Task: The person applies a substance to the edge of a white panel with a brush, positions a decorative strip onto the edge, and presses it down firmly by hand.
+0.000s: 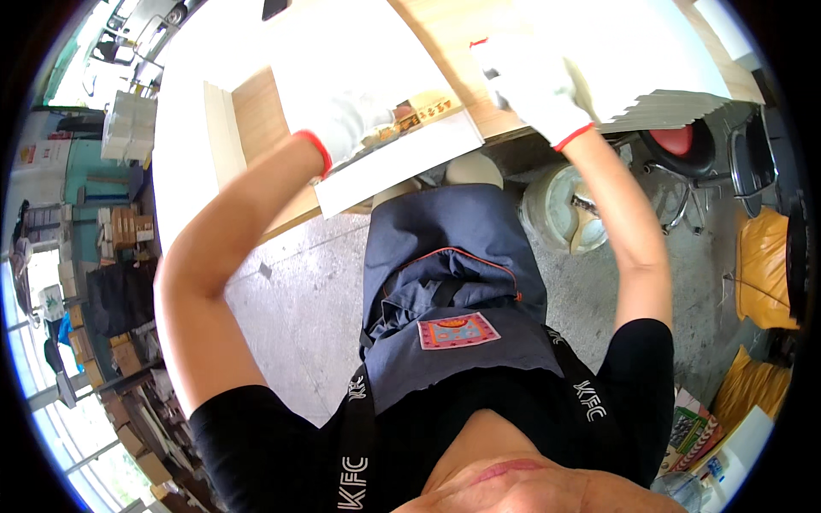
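Observation:
My left hand (pixel 346 126), in a white work glove with a red cuff, lies over the near part of a large white sheet (pixel 329 51) on the table. Its fingers look stretched out and flat, touching a colourful printed strip (pixel 423 111). In front of that strip runs a plain white flap (pixel 402 164), which juts past the table edge. My right hand (pixel 539 94), gloved the same way, is over the table beside a stack of white sheets (pixel 663 73). Glare washes out its fingers. A small red-edged item (pixel 479 42) lies just beyond it.
A light wood table (pixel 261 107) spans the front, with a dark phone-like object (pixel 274 8) at its far edge. Below on the right stand a round bucket (pixel 560 209), a stool with a red seat (pixel 676 141) and a yellow bag (pixel 764 269). Shelves with cardboard boxes (pixel 128 229) line the left.

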Action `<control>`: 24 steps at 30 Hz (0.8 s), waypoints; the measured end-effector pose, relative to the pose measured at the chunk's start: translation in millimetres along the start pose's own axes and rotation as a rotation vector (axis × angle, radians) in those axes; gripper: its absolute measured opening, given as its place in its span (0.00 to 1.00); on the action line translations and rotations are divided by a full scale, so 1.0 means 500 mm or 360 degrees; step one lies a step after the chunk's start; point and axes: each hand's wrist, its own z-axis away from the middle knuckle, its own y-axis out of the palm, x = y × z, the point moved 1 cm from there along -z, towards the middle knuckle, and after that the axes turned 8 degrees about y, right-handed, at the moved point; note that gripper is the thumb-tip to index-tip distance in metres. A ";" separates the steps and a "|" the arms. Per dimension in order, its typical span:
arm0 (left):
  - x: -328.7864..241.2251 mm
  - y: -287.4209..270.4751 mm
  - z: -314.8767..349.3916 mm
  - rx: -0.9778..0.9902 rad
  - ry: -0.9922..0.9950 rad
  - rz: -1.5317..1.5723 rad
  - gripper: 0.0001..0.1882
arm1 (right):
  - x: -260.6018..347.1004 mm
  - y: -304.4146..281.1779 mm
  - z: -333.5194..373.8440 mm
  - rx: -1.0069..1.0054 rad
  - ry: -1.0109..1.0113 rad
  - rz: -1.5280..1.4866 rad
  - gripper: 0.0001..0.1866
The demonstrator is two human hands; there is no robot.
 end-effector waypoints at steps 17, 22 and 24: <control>-0.192 0.287 0.079 -0.2485 0.0147 0.5040 0.12 | -0.021 0.158 -0.038 0.0288 -0.0763 -0.1046 0.19; -0.137 0.141 0.047 -0.2752 -0.1227 0.4600 0.13 | -0.005 0.101 -0.079 0.0274 -0.0210 -0.0806 0.16; -0.125 0.119 0.056 -0.2771 -0.1197 0.4575 0.12 | 0.009 0.079 -0.137 0.0341 0.0191 -0.1348 0.25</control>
